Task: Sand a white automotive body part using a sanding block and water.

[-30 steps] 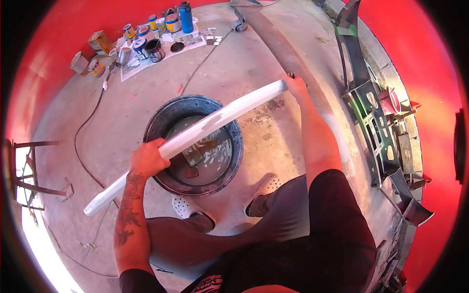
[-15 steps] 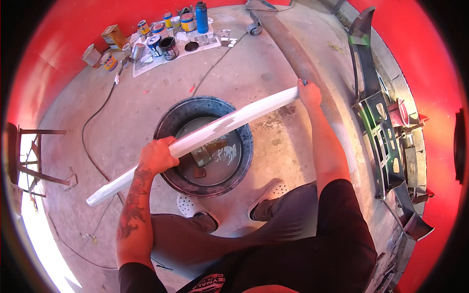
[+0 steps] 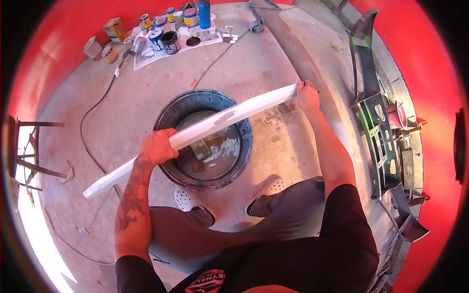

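Note:
A long white strip-shaped panel (image 3: 213,120) with a grey patch on it slants from lower left to upper right over a black round tub (image 3: 164,160). My left hand (image 3: 157,146) is closed on its left half, with the lower end sticking out past my forearm. My right hand (image 3: 308,96) grips the upper right end. The tub holds murky water (image 3: 222,161), with a dark flat block (image 3: 200,149) and a small brown piece (image 3: 198,166) in it.
Paint cans (image 3: 171,42) and a blue bottle (image 3: 204,14) stand on paper at upper left. A metal stand (image 3: 39,170) is at left. A dark bumper-like part (image 3: 379,146) lies along the right wall. A hose (image 3: 95,108) crosses the floor. My shoes (image 3: 188,200) are just below the tub.
The panel and my right hand appear slightly further right than a second ago, along with the surroundings, as the view has shifted. My left hand has also risen a little. Both grips are unchanged.

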The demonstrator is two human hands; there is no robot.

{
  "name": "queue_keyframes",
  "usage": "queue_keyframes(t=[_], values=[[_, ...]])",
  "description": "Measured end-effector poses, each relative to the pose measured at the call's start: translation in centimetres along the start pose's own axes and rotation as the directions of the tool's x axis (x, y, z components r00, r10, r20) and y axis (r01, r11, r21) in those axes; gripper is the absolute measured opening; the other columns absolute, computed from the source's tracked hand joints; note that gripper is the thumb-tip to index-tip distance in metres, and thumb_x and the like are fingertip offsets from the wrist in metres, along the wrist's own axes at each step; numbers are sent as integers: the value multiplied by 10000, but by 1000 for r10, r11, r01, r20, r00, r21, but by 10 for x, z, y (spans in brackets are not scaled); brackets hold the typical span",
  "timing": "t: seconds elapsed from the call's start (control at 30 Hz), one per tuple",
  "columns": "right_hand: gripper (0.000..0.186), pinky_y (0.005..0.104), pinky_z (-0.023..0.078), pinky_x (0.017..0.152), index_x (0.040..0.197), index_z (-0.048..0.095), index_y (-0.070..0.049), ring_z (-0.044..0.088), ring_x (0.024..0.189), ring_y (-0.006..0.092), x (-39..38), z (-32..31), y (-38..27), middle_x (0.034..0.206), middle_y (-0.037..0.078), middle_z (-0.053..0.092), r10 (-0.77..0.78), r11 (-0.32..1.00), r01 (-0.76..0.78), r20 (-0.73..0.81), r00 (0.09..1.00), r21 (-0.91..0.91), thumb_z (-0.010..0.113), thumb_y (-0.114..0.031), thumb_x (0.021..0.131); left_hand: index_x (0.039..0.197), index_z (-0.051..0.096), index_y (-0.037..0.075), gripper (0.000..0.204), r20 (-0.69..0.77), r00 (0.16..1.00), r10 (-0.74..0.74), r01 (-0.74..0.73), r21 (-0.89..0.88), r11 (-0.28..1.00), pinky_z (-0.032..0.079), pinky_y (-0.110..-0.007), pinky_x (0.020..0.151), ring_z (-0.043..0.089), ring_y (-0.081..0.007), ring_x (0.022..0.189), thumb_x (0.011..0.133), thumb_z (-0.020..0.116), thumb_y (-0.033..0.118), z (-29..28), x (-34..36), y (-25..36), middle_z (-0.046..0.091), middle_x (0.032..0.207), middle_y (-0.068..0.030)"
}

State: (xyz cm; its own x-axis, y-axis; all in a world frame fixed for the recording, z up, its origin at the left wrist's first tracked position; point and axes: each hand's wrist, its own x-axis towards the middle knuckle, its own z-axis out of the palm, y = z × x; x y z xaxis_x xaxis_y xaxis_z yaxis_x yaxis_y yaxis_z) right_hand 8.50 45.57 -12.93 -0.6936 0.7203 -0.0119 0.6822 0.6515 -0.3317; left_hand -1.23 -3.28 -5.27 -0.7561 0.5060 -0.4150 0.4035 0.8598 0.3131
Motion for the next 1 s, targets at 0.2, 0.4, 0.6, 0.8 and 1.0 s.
queue_keyframes(t=[0.2,0.4,0.6,0.8,1.0], values=[[612,535,385,1099,1502,391,-24,398,1437,315,-68,-3,-29,1583,172,371,-418,896,414,4,908,-161,449,-409,1029,1144,699,171,487,10,1000,19,-19,-14,1000,567,-437,887,702,-339,993,662,767,200,-4,1,-3,739,1043,-128],[598,488,323,1157,1500,416,-47,363,1465,295,-145,-10,-95,1582,167,378,-709,672,709,91,699,-212,505,-367,1003,1166,709,176,518,31,999,-12,12,-13,1000,561,-438,901,699,-321,1023,653,772,207,-6,1,-1,740,1058,-124],[587,445,348,1149,1496,434,-53,480,1391,293,-181,-30,-152,1464,192,527,-534,710,258,262,804,656,486,-397,1023,1193,710,155,544,101,995,-2,9,-77,997,567,-407,848,720,-283,957,656,773,212,-8,6,-11,751,1017,-106],[539,529,457,1021,1425,506,-101,570,1275,235,-166,-72,-108,1352,101,617,-496,-96,-491,386,778,866,487,-485,1048,1015,723,25,415,266,961,70,20,-320,947,550,-330,629,681,-186,615,628,749,171,-18,12,-23,716,760,-94],[563,555,434,1048,1504,411,-60,502,1358,350,-181,-28,-136,1468,172,525,-288,817,225,39,957,531,604,-238,1006,979,722,-2,368,317,946,69,20,-271,962,529,-314,576,670,-164,607,641,767,134,-19,21,-26,707,758,-92]])
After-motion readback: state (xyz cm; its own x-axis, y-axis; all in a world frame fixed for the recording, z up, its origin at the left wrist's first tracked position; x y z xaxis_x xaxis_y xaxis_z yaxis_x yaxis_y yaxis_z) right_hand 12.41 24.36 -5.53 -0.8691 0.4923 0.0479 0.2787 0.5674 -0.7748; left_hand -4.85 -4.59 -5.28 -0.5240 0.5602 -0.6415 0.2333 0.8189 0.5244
